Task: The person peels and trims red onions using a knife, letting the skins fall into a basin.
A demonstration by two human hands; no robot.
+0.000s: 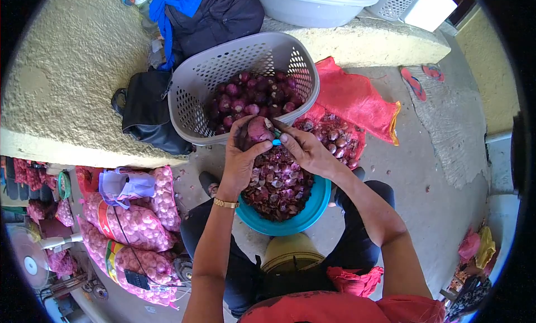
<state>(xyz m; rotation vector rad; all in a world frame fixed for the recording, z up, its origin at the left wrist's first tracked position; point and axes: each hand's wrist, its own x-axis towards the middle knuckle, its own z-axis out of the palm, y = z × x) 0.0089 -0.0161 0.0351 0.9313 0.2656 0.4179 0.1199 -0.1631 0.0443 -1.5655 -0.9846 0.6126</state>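
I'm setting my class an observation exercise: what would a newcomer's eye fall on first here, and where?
Probably the red onion in the left hand, mid-picture, with a bright blue handle in the right hand. Below sits a turquoise basin of onion skins; above, a grey perforated basket holds more red onions. At lower left, pink mesh sacks bulge.

A raised ledge of rough cream plaster is set at far left and continued across the far side. Grey concrete floor is bounded at right by a pale yellow wall. A white fan is placed at near left. The floor is softly lit.
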